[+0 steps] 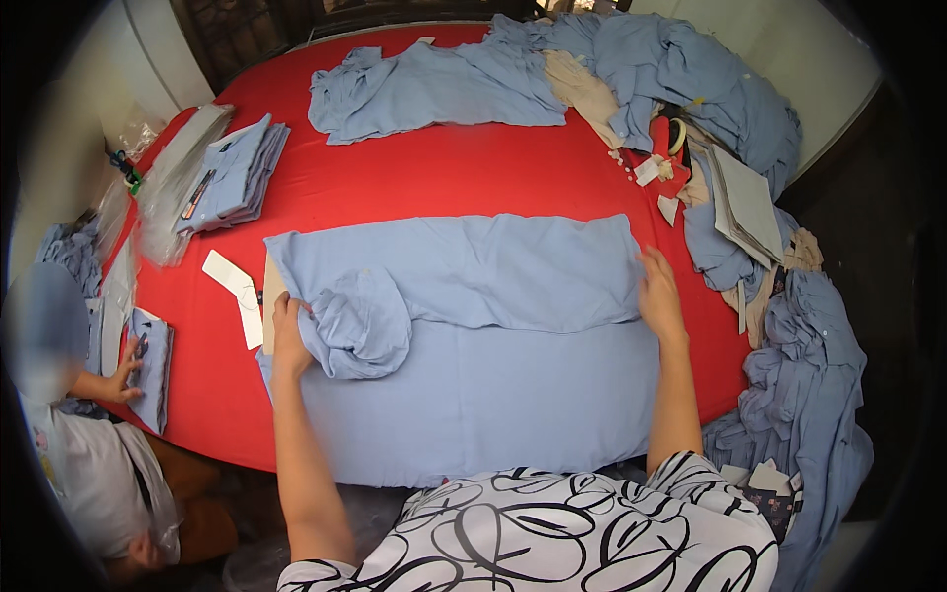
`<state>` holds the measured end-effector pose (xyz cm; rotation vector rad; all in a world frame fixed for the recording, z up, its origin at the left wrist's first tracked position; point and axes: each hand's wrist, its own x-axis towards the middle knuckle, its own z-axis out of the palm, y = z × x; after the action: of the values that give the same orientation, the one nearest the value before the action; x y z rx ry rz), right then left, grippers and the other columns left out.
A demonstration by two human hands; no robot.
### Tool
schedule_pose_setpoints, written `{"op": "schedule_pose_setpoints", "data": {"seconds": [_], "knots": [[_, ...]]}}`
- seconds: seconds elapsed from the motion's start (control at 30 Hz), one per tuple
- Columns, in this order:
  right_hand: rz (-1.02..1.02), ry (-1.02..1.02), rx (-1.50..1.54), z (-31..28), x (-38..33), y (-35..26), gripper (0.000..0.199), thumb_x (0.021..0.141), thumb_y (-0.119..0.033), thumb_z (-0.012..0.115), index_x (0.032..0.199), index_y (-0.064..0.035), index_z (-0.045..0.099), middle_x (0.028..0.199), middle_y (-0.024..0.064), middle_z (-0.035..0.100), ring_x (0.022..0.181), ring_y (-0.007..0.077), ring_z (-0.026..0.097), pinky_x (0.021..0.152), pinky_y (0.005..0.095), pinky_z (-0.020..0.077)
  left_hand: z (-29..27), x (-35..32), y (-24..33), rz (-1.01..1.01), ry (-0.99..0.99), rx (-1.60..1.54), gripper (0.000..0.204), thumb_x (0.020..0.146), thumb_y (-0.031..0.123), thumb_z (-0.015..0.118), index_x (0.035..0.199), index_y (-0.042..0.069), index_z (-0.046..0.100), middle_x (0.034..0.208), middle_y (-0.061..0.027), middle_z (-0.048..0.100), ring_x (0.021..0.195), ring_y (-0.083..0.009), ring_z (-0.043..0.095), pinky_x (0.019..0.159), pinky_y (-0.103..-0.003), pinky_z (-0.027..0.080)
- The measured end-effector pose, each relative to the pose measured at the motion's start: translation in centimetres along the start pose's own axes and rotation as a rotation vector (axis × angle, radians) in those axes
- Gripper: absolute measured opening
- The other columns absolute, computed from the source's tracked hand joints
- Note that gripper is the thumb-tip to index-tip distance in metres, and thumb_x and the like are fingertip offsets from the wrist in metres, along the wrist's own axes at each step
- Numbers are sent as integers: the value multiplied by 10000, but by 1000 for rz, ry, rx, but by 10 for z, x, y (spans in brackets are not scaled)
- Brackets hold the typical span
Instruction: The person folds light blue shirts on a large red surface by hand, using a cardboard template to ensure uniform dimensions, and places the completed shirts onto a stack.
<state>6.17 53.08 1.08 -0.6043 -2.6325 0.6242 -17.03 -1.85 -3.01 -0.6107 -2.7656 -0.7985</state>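
Observation:
A light blue shirt [473, 395] lies spread in front of me, its upper half folded lengthwise across the lower. A bunched, rolled part of it [360, 321] rests on the left end. My left hand [289, 335] is closed on the cloth beside this bunch, next to the edge of a beige card [271, 296] that shows from under the shirt. My right hand [661, 296] is at the shirt's right end, fingers bent at the folded edge; the fingertips' grip is partly hidden. A white tag [235, 281] lies left of the shirt.
Folded shirts [237, 178] and clear plastic bags [182, 183] lie at the left of the red tablecloth [444, 178]. Another shirt [444, 89] lies at the back. Heaped shirts [691, 79], tape [677, 136] and cards [740, 202] line the right. A co-worker's hand [123, 375] touches a folded shirt.

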Motion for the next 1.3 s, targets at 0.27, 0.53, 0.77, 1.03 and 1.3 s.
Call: {"op": "schedule_pose_setpoints", "data": {"seconds": [0.27, 0.53, 0.77, 1.03, 1.3], "knots": [[69, 29, -446, 70, 61, -6, 575, 975, -338, 524, 1480, -91, 399, 1544, 140, 366, 1462, 309, 271, 1156, 628, 134, -9, -23, -31, -30, 58, -80, 367, 729, -64, 581, 1080, 35, 538, 1412, -246, 441, 1296, -427, 438, 1063, -429, 381], [-439, -68, -79, 162, 57, -213, 515, 963, -229, 556, 1443, -75, 451, 1520, 149, 404, 1463, 335, 262, 1182, 569, 122, -40, -16, -10, -137, -125, -167, 340, 732, -71, 566, 1053, 40, 565, 1436, -176, 442, 1328, -370, 431, 1063, -437, 405], [-780, -231, -133, 243, 11, -332, 637, 898, -468, 602, 1435, -146, 480, 1529, 168, 365, 1421, 381, 308, 1127, 645, 201, -64, 58, -17, -251, -313, 66, 255, 820, 53, 562, 1041, 59, 688, 1310, -150, 571, 1257, -339, 498, 1026, -422, 446], [-795, -146, -73, 243, 8, -335, 647, 864, -516, 615, 1404, -169, 528, 1470, 157, 448, 1379, 393, 364, 1098, 655, 241, -28, 181, -70, 3, -469, 75, 347, 957, 219, 426, 1213, 173, 654, 1319, -81, 597, 1268, -342, 497, 1041, -536, 356], [-783, -119, -51, 244, 8, -333, 631, 867, -512, 612, 1399, -180, 535, 1462, 156, 457, 1383, 392, 361, 1098, 656, 242, -50, 198, -82, -224, -589, 203, 432, 954, 356, 432, 1255, 121, 632, 1306, -148, 592, 1220, -346, 532, 1034, -526, 363]]}}
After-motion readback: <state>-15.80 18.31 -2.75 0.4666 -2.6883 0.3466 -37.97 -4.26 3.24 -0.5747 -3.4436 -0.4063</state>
